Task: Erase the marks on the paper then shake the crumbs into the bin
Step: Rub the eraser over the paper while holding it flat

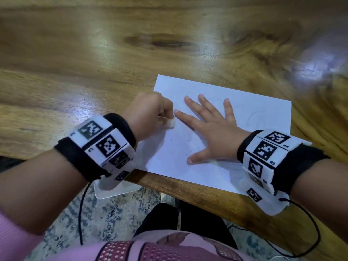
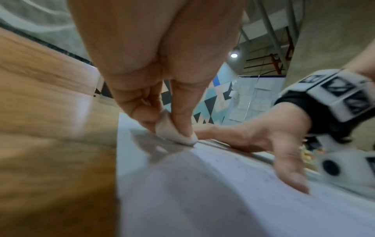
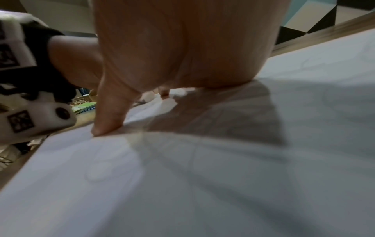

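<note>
A white sheet of paper point(image 1: 244, 117) lies on the wooden table near its front edge, with faint pencil marks point(image 1: 253, 114) toward its right side. My left hand point(image 1: 150, 113) pinches a small white eraser point(image 1: 171, 123) and presses it on the paper's left part. In the left wrist view the eraser point(image 2: 174, 133) sits between thumb and fingers of my left hand point(image 2: 162, 89), touching the paper point(image 2: 223, 192). My right hand point(image 1: 211, 129) lies flat with fingers spread, pressing the sheet down. In the right wrist view my right hand's thumb point(image 3: 110, 118) presses the paper point(image 3: 223, 176). No bin is in view.
The wooden table point(image 1: 113, 53) stretches far and left of the sheet. Its front edge point(image 1: 188, 187) runs just below the paper, with patterned floor point(image 1: 122, 213) beneath. Cables point(image 1: 316, 232) hang from both wristbands.
</note>
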A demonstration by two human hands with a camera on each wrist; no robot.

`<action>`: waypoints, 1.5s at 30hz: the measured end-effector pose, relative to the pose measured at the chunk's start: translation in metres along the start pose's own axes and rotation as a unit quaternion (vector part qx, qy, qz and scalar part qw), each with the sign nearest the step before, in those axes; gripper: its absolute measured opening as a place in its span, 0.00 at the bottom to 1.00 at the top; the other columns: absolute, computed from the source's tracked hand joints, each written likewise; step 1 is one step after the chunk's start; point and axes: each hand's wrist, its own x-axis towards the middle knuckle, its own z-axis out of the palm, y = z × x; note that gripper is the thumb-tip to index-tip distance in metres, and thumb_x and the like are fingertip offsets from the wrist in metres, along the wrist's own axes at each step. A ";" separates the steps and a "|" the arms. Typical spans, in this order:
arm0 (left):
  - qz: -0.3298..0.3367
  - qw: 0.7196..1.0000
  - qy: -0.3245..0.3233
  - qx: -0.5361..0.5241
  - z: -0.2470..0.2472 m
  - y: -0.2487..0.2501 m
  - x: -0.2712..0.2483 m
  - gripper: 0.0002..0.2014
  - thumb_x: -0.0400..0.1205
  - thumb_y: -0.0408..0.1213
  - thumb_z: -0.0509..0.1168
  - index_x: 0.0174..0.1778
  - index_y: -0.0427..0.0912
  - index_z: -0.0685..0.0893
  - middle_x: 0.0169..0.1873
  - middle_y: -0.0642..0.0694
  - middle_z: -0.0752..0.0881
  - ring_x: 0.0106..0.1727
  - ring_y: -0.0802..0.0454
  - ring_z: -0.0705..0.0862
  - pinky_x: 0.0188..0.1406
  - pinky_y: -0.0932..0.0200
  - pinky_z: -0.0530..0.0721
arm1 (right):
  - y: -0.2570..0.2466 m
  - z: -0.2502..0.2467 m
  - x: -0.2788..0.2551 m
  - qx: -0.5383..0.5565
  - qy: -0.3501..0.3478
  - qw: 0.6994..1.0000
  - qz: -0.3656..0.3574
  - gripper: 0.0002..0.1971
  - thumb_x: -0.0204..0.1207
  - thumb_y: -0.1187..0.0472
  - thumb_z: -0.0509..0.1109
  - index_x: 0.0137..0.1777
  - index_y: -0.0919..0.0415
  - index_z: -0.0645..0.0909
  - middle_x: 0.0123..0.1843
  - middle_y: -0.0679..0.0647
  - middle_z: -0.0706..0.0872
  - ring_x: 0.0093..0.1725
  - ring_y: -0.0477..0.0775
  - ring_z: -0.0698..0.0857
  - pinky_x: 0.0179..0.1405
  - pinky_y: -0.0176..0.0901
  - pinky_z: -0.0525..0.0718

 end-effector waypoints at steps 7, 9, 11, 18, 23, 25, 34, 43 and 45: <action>0.013 0.990 -0.140 -0.022 0.005 -0.010 -0.044 0.09 0.70 0.37 0.72 0.26 0.49 0.80 0.27 0.54 0.78 0.31 0.55 0.76 0.30 0.69 0.68 | 0.000 0.000 0.000 -0.001 -0.004 1.000 0.001 0.56 0.64 0.30 0.70 0.79 0.33 0.30 0.79 0.41 0.20 0.76 0.46 0.19 0.70 0.72 0.23; 0.005 0.994 -0.106 -0.013 0.001 -0.008 -0.030 0.03 0.70 0.36 0.72 0.32 0.43 0.85 0.31 0.49 0.81 0.31 0.53 0.76 0.30 0.74 0.67 | 0.000 0.000 0.000 -0.003 -0.003 1.000 0.001 0.56 0.64 0.30 0.70 0.79 0.32 0.30 0.79 0.41 0.20 0.76 0.46 0.19 0.70 0.73 0.23; -0.002 0.999 -0.042 -0.013 -0.002 -0.006 -0.010 0.03 0.70 0.36 0.71 0.35 0.40 0.85 0.33 0.44 0.84 0.29 0.53 0.76 0.29 0.75 0.66 | -0.001 0.000 0.001 -0.007 -0.002 1.000 0.004 0.56 0.63 0.30 0.70 0.78 0.32 0.30 0.79 0.41 0.20 0.76 0.47 0.19 0.70 0.73 0.23; 0.020 0.990 -0.139 -0.021 0.007 -0.007 -0.045 0.12 0.71 0.35 0.71 0.23 0.48 0.78 0.26 0.53 0.79 0.29 0.58 0.76 0.27 0.71 0.66 | 0.000 0.000 0.001 -0.007 -0.006 1.000 0.004 0.56 0.63 0.30 0.70 0.78 0.32 0.30 0.78 0.41 0.19 0.76 0.47 0.18 0.70 0.74 0.23; 0.006 0.996 -0.084 -0.003 0.002 -0.002 -0.019 0.01 0.71 0.35 0.71 0.35 0.43 0.85 0.31 0.49 0.80 0.36 0.50 0.76 0.29 0.76 0.64 | -0.001 0.002 0.001 -0.008 -0.002 1.000 0.004 0.56 0.63 0.30 0.70 0.78 0.32 0.30 0.78 0.41 0.19 0.76 0.47 0.19 0.70 0.73 0.23; 0.011 0.999 -0.041 0.002 0.000 0.003 0.000 0.02 0.71 0.35 0.70 0.37 0.42 0.84 0.33 0.48 0.80 0.37 0.49 0.76 0.30 0.75 0.64 | -0.001 0.002 0.001 -0.006 -0.002 1.000 0.006 0.57 0.63 0.30 0.70 0.79 0.33 0.31 0.79 0.41 0.19 0.76 0.47 0.19 0.70 0.74 0.24; 0.036 0.991 -0.127 0.011 0.005 0.006 -0.009 0.04 0.71 0.40 0.72 0.38 0.46 0.86 0.33 0.50 0.81 0.38 0.50 0.78 0.36 0.62 0.74 | -0.001 0.000 0.001 -0.002 -0.003 1.000 0.003 0.57 0.63 0.30 0.70 0.79 0.34 0.31 0.79 0.41 0.20 0.76 0.47 0.19 0.70 0.73 0.23; 0.044 0.989 -0.140 -0.008 0.010 0.003 -0.031 0.04 0.72 0.41 0.71 0.35 0.46 0.84 0.34 0.49 0.81 0.37 0.51 0.78 0.30 0.64 0.68 | 0.000 0.002 0.000 -0.004 0.004 1.000 0.002 0.56 0.63 0.28 0.69 0.79 0.33 0.30 0.79 0.41 0.20 0.76 0.47 0.19 0.70 0.73 0.23; 0.032 0.993 -0.111 -0.018 0.010 0.005 -0.022 0.03 0.71 0.39 0.71 0.37 0.44 0.86 0.34 0.49 0.82 0.37 0.51 0.78 0.32 0.60 0.67 | -0.001 0.001 0.000 -0.010 0.003 1.000 0.002 0.57 0.63 0.28 0.69 0.79 0.34 0.30 0.79 0.42 0.20 0.76 0.48 0.19 0.70 0.74 0.24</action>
